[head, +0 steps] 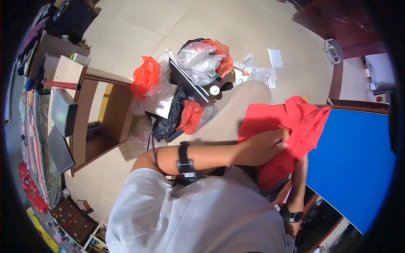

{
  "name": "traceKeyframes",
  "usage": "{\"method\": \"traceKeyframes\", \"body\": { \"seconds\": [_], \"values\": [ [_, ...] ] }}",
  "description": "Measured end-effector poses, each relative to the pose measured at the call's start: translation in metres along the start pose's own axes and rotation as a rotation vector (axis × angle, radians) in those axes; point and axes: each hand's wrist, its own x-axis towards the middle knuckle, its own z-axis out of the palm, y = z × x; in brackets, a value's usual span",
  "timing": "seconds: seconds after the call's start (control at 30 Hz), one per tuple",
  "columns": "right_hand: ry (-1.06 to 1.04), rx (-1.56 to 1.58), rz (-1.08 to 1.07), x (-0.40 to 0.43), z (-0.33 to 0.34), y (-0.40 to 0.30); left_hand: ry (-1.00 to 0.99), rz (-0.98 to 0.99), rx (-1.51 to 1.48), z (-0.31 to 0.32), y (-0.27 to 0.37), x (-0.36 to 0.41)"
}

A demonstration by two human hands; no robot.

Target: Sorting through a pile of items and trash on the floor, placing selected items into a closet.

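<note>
My left hand [270,145] reaches across my body with its fingers closed on a piece of red cloth [262,117]. The cloth spreads over my knee and hangs down in front of my lap. Its far right part is bunched into folds. My right hand [302,163] comes up from below and disappears behind the cloth at the wrist. Its fingers are hidden, so their grip cannot be made out. A blue board or tabletop [351,161] lies just to the right of the cloth. Both forearms wear black straps.
Before me on the floor lie heaped plastic bags [199,63], an orange-red bag [145,74], a black bag [174,117] and a spray can [238,65]. To the left stands an open wooden cabinet [80,110]. A white-framed stool [333,51] is at the far right.
</note>
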Motion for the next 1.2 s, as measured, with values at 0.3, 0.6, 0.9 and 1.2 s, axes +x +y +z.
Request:
{"method": "traceKeyframes", "body": {
  "seconds": [0.3, 0.6, 0.9, 1.2],
  "values": [
    [0.306, 0.011, 0.021, 0.039, -0.028, 0.040, -0.109, -0.068, -0.363, -0.035, -0.052, 0.019],
    [0.333, 0.060, 0.112, 0.096, -0.030, 0.111, 0.964, -0.634, 0.067, -0.230, -0.225, -0.127],
    [0.292, 0.280, 0.553, 0.130, -0.017, 0.164, 0.664, -1.026, 0.875, -0.157, -0.349, -0.179],
    [0.247, 0.189, 0.664, 0.146, 0.018, 0.121, 0.800, -1.425, 0.598, -0.156, -0.381, -0.133]
  ]
}}
